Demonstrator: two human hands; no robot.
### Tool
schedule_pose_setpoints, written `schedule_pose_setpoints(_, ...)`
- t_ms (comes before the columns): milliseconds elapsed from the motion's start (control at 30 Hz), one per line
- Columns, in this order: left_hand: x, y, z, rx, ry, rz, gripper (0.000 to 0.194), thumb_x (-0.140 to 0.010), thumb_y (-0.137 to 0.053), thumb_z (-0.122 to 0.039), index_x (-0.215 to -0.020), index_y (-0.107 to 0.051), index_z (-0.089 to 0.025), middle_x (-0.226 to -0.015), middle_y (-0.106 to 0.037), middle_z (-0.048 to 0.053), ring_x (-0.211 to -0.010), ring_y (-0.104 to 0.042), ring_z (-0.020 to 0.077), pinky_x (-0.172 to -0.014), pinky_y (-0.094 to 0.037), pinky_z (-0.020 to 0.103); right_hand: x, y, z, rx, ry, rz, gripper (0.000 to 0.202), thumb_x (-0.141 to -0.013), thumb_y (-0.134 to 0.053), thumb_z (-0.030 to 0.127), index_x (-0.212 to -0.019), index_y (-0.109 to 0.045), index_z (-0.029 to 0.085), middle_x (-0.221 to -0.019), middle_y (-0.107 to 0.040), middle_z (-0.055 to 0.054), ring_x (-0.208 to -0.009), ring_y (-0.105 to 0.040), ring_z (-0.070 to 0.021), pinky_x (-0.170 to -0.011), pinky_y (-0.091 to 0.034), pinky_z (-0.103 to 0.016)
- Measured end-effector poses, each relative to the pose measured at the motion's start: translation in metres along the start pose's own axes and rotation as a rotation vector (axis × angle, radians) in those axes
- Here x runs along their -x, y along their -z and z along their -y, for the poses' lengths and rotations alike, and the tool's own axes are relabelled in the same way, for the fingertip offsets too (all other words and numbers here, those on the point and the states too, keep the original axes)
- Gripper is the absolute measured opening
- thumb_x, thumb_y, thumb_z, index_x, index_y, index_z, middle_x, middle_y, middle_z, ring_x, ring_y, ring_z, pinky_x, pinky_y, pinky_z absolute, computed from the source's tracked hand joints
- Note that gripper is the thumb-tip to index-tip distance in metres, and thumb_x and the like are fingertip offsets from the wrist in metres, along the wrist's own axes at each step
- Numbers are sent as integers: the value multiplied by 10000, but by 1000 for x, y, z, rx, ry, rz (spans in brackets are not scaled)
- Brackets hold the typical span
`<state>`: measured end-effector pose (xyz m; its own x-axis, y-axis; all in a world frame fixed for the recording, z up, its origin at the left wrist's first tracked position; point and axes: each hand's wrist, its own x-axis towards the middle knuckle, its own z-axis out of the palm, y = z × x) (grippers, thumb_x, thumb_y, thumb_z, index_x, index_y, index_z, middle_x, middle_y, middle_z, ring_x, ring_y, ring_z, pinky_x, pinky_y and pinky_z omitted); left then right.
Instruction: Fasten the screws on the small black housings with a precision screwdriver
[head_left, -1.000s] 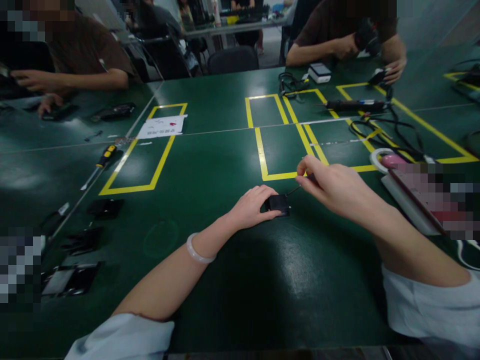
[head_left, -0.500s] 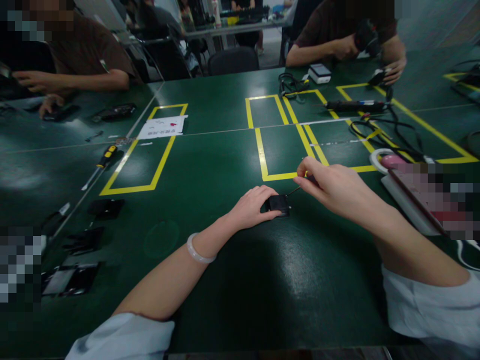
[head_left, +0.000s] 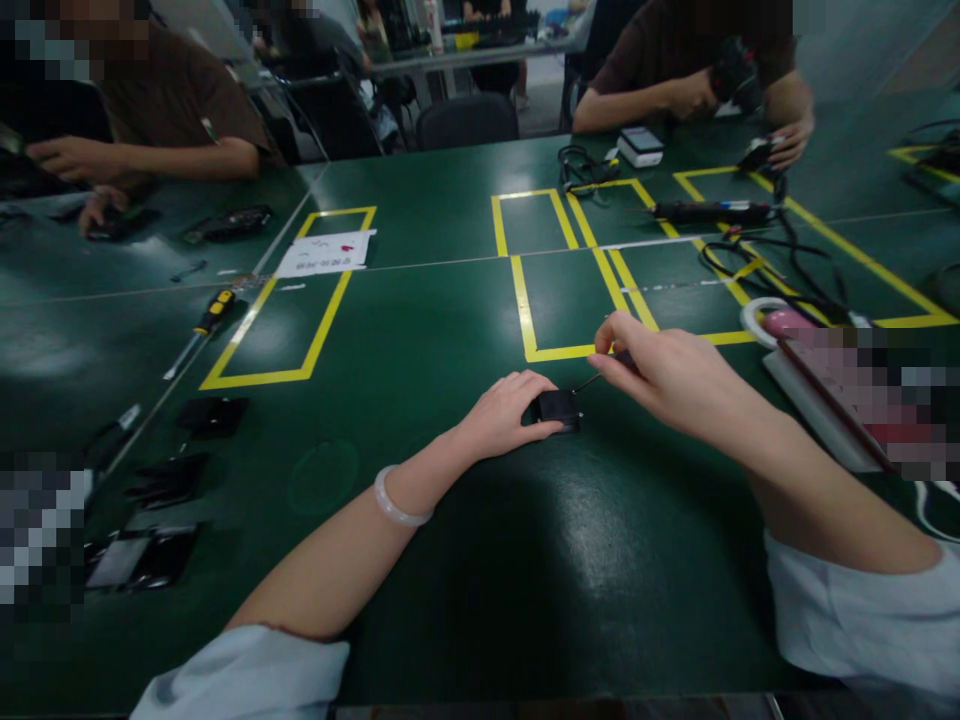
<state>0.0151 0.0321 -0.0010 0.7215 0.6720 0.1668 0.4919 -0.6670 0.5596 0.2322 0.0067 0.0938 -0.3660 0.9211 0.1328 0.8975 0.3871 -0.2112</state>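
On the green table, my left hand (head_left: 510, 415) steadies a small black box-shaped part (head_left: 557, 408), with fingers and thumb closed around its left side. A small silver screw-like tip sticks out on the part's right side. My right hand (head_left: 652, 365) pinches a thin metal-shafted tool (head_left: 589, 383) between thumb and fingers. The tool's shaft slants down to the part's upper right corner, and its tip appears to touch there. My fingers hide most of the tool's other end, so its kind cannot be made out.
Yellow tape outlines (head_left: 529, 330) mark the table (head_left: 450, 550). Leftward lie a yellow-black screwdriver (head_left: 216, 312), a paper label (head_left: 326, 253) and several black parts (head_left: 212, 415). Rightward are a tape roll (head_left: 756, 318), black cables (head_left: 795, 265) and an electric screwdriver (head_left: 712, 212). Two co-workers sit opposite.
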Motion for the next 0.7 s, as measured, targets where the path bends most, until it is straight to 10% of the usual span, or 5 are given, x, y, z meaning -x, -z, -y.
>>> schedule_pose_setpoints(700,0,2,0,1,6,10,407,-884,-564,-485,-1174,-532,-201,-1140,-595,87,-1051,-553,245,-921,-440,389,0,0,1,13,10,-50,211,-951,-385,376,-1014,-503,212,-723,-653,-21,-629,-589,-194,-555,-293,-280)
